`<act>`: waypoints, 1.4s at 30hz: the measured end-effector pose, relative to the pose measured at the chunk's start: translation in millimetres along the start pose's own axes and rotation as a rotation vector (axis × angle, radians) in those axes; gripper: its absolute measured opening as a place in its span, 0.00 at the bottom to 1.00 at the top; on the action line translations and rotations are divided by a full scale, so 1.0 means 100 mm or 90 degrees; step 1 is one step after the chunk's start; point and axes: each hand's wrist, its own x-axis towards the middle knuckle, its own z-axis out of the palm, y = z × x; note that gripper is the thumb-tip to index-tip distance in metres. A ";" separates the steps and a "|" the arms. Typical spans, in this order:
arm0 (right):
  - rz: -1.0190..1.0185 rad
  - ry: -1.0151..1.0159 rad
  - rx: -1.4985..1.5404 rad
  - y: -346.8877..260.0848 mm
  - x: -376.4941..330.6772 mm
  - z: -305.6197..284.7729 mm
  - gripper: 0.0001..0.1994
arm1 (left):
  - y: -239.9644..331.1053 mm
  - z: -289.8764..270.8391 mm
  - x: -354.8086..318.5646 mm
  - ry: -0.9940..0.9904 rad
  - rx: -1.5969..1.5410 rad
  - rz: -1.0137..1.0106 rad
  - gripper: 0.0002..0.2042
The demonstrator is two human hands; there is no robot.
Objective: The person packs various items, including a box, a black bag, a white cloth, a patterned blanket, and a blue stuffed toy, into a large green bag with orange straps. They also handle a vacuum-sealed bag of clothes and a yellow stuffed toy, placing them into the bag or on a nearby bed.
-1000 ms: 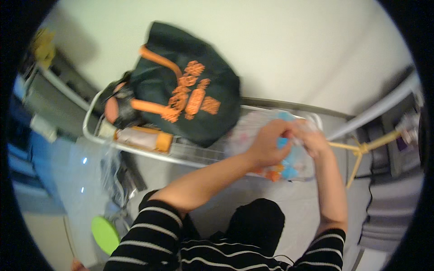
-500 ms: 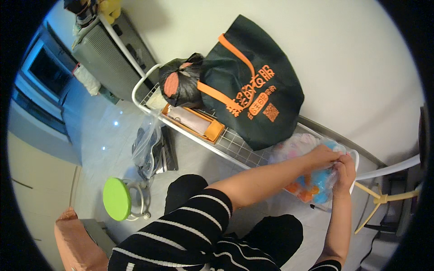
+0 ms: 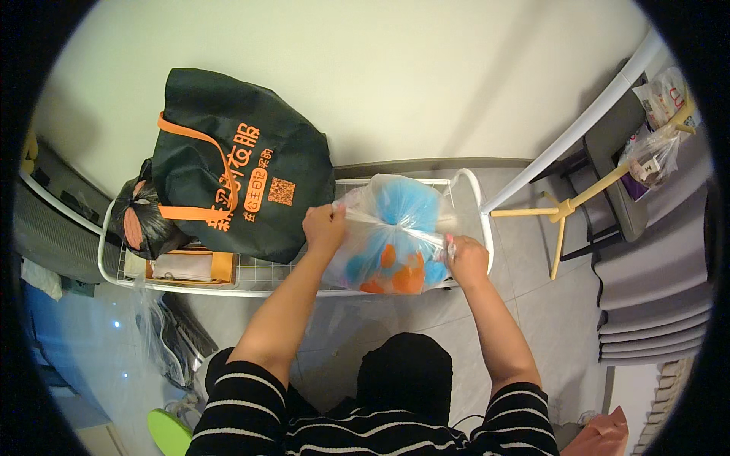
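Dark bag [image 3: 293, 152]: large orange characters [image 3: 246, 137] climbed its side, partly covered by the handle [image 3: 192, 213]. Beside them stood smaller orange characters, some inside a rounded bar [image 3: 257, 190], plus a square code [image 3: 282, 191]. White packet [image 3: 660, 97], upper right: red mark, not legible.

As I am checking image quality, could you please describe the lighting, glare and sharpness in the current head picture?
Head view, left: bluish light and two small glare spots on the shiny grey tiled floor; head view, upper right: soft shadow on the plain cream wall; head view, centre: left hand, right hand and clear plastic bag of blue and orange items, fairly sharp.
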 end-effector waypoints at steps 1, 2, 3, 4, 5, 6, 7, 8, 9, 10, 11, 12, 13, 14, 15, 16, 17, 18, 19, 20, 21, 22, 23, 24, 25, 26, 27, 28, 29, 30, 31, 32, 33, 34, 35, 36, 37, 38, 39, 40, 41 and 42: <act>0.017 -0.016 0.001 0.03 -0.06 0.01 0.15 | -0.05 0.04 -0.05 -0.011 0.018 -0.025 0.14; 0.042 -0.036 -0.022 0.06 -0.08 0.01 0.15 | 0.02 0.03 -0.07 -0.034 -0.049 -0.068 0.15; 0.059 -0.016 -0.008 0.09 -0.08 0.00 0.18 | 0.15 -0.03 -0.06 -0.056 -0.116 -0.109 0.16; 0.075 0.006 0.006 0.12 -0.06 0.00 0.20 | 0.25 -0.06 -0.05 -0.078 -0.183 -0.151 0.16; 0.084 0.029 0.024 0.11 0.00 -0.01 0.22 | 0.31 -0.10 -0.01 -0.083 -0.308 -0.166 0.16; 0.187 -0.024 0.211 0.03 0.12 -0.09 0.23 | 0.36 -0.13 0.04 -0.092 -0.432 -0.181 0.15; 0.287 -0.079 0.400 -0.07 0.26 -0.17 0.23 | 0.41 -0.16 0.08 -0.100 -0.555 -0.195 0.15; 0.392 -0.134 0.587 -0.19 0.37 -0.27 0.24 | 0.58 -0.22 0.07 -0.163 -0.678 -0.265 0.14; 0.402 -0.160 0.791 -0.37 0.47 -0.34 0.24 | 0.82 -0.33 0.06 -0.225 -0.796 -0.338 0.12; 0.402 -0.184 0.997 -0.57 0.57 -0.37 0.25 | 0.96 -0.38 0.05 -0.286 -0.914 -0.409 0.11; 0.416 -0.210 1.032 -0.72 0.65 -0.35 0.24 | 0.98 -0.35 0.04 -0.333 -0.910 -0.392 0.11; 0.429 -0.238 1.067 -0.86 0.72 -0.33 0.24 | 0.99 -0.33 0.00 -0.379 -0.905 -0.374 0.12; 0.442 -0.266 1.102 -0.92 0.76 -0.30 0.24 | 1.00 -0.31 -0.03 -0.424 -0.900 -0.356 0.12; 0.396 -0.264 1.000 -0.88 0.76 -0.21 0.23 | 1.08 -0.33 -0.05 -0.413 -0.839 -0.354 0.11; 0.349 -0.261 0.900 -0.80 0.76 -0.01 0.23 | 1.07 -0.32 -0.03 -0.366 -0.815 -0.376 0.11; 0.308 -0.254 0.796 -0.69 0.74 0.14 0.23 | 1.03 -0.26 0.00 -0.325 -0.792 -0.398 0.11; 0.271 -0.181 0.686 -0.62 0.72 0.22 0.22 | 0.97 -0.26 0.05 -0.279 -0.766 -0.419 0.10; 0.234 -0.115 0.577 -0.56 0.66 0.28 0.21 | 0.85 -0.32 0.13 -0.254 -0.832 -0.457 0.11; 0.198 -0.049 0.466 -0.49 0.59 0.33 0.20 | 0.74 -0.32 0.18 -0.247 -0.851 -0.505 0.11; 0.199 -0.047 0.482 -0.46 0.55 0.34 0.20 | 0.59 -0.29 0.20 -0.231 -0.870 -0.555 0.11; 0.204 -0.042 0.495 -0.41 0.50 0.33 0.19 | 0.51 -0.24 0.22 -0.220 -0.891 -0.605 0.11; 0.209 -0.036 0.508 -0.37 0.46 0.32 0.19 | 0.44 -0.17 0.22 -0.203 -0.878 -0.663 0.12; 0.230 -0.048 0.490 -0.31 0.43 0.31 0.19 | 0.46 -0.15 0.21 -0.212 -0.876 -0.661 0.12; 0.251 -0.060 0.473 -0.26 0.40 0.31 0.19 | 0.49 -0.12 0.18 -0.219 -0.875 -0.659 0.12; 0.271 -0.072 0.457 -0.23 0.39 0.31 0.19 | 0.52 -0.10 0.16 -0.225 -0.873 -0.657 0.13; 0.288 -0.084 0.476 -0.22 0.40 0.29 0.19 | 0.57 -0.12 0.14 -0.241 -0.826 -0.575 0.13; 0.305 -0.096 0.497 -0.22 0.40 0.26 0.19 | 0.62 -0.15 0.13 -0.254 -0.778 -0.494 0.13; 0.320 -0.109 0.517 -0.22 0.41 0.22 0.19 | 0.67 -0.19 0.12 -0.264 -0.729 -0.413 0.13; 0.279 -0.139 0.579 -0.28 0.45 0.14 0.17 | 0.75 -0.24 0.11 -0.291 -0.696 -0.307 0.11; 0.238 -0.170 0.641 -0.39 0.50 0.03 0.15 | 0.86 -0.29 0.09 -0.315 -0.657 -0.204 0.10; 0.195 -0.203 0.703 -0.50 0.54 -0.01 0.13 | 0.98 -0.34 0.06 -0.337 -0.616 -0.101 0.09; 0.101 -0.167 0.673 -0.59 0.55 0.01 0.09 | 1.15 -0.41 0.01 -0.394 -0.545 -0.021 0.07; 0.002 -0.131 0.639 -0.69 0.60 0.02 0.08 | 1.29 -0.46 -0.03 -0.444 -0.472 0.063 0.07; -0.096 -0.094 0.603 -0.75 0.63 0.02 0.10 | 1.34 -0.43 -0.06 -0.412 -0.421 0.186 0.07; -0.085 -0.137 0.568 -0.79 0.64 -0.01 0.10 | 1.38 -0.42 -0.08 -0.379 -0.364 0.306 0.08; -0.074 -0.179 0.530 -0.82 0.65 -0.04 0.10 | 1.39 -0.44 -0.09 -0.343 -0.304 0.425 0.09; -0.062 -0.221 0.492 -0.84 0.65 -0.06 0.11 | 1.37 -0.50 -0.06 -0.377 -0.317 0.371 0.09; -0.071 -0.220 0.492 -0.75 0.64 -0.03 0.10 | 1.43 -0.62 -0.01 -0.416 -0.336 0.320 0.09; -0.082 -0.222 0.496 -0.66 0.62 0.04 0.10 | 1.44 -0.70 0.04 -0.452 -0.350 0.264 0.09; -0.092 -0.224 0.500 -0.59 0.61 0.10 0.10 | 1.40 -0.67 0.09 -0.480 -0.305 0.272 0.11; -0.072 -0.266 0.532 -0.62 0.62 0.09 0.11 | 1.32 -0.61 0.14 -0.504 -0.259 0.275 0.14; -0.056 -0.303 0.561 -0.68 0.67 0.02 0.13 | 1.24 -0.56 0.18 -0.525 -0.212 0.283 0.17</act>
